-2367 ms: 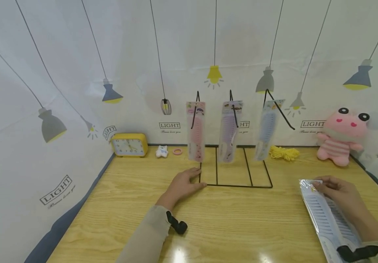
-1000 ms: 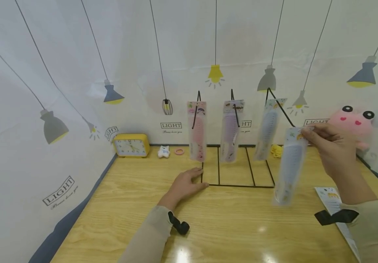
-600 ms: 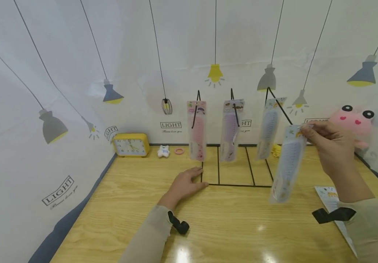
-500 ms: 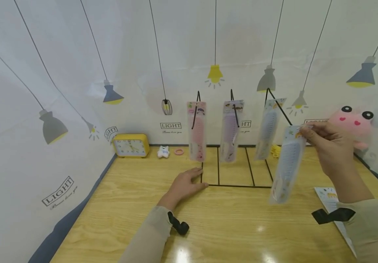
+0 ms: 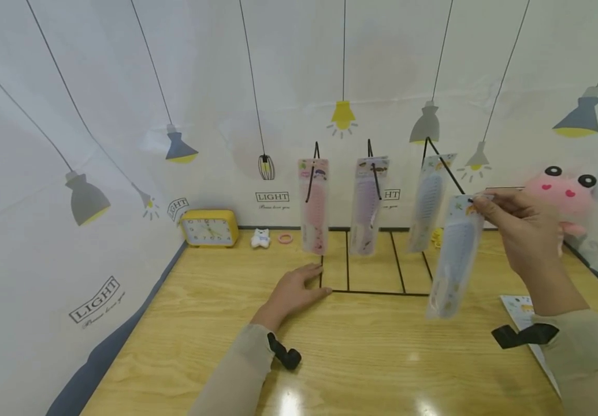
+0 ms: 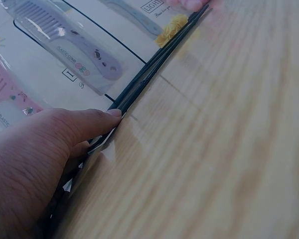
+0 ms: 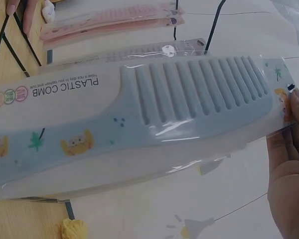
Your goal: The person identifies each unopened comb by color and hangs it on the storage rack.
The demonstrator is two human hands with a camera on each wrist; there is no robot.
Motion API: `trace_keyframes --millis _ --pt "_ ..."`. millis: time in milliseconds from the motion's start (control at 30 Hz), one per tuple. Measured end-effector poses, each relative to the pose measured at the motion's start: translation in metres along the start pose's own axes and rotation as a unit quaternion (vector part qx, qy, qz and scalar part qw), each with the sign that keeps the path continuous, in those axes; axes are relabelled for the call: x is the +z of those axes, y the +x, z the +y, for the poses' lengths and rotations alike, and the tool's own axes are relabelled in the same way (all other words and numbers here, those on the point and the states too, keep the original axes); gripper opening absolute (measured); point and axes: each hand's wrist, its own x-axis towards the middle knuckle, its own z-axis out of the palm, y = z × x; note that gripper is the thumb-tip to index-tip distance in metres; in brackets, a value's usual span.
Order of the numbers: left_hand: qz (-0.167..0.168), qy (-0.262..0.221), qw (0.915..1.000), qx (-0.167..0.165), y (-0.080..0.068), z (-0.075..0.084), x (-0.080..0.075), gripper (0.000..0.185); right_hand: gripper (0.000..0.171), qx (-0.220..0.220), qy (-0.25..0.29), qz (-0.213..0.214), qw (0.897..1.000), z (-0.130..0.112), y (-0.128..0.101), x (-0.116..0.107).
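My right hand (image 5: 530, 237) pinches the top card of a clear-packaged blue plastic comb (image 7: 189, 94) between thumb and fingers. The comb hangs tilted beside the right hook of a black wire rack (image 5: 379, 293). At the card, the hook's dark tip shows by the thumb. A second packaged blue comb (image 5: 426, 202) hangs farther back on that hook. Packaged purple combs (image 5: 366, 208) hang on the middle hook and pink combs (image 7: 104, 20) on the left one. My left hand (image 5: 290, 292) rests at the rack's front left corner, thumb (image 6: 97, 122) along the base bar.
Another packaged blue comb (image 5: 517, 309) lies on the table (image 5: 361, 358), partly under my right forearm. Along the back stand a yellow clock (image 5: 209, 228), a white figure (image 5: 260, 238), a pink ring (image 5: 285, 238), yellow cord (image 7: 74, 230) and a pink plush toy (image 5: 559, 193).
My right hand has lifted one blue comb off the table at the right and brought it up and left to the right hook's tip. The left hand has stayed at the rack's corner.
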Motion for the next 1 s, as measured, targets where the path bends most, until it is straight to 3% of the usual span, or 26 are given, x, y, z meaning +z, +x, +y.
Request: trace_keyframes --millis 300,533,1000 --pt "0.000 -0.008 1.0000 -0.005 0.002 -0.001 0.000 0.073 0.019 0.034 -0.099 0.023 0.994 0.012 0.019 -0.003" --pt "-0.005 -0.008 0.9999 -0.009 -0.001 0.001 0.000 0.072 0.022 0.036 -0.127 0.030 0.991 0.023 0.033 -0.004" --pt "-0.007 -0.005 0.9999 -0.008 0.001 -0.001 0.000 0.073 0.027 0.063 -0.279 0.046 0.957 0.037 0.060 -0.004"
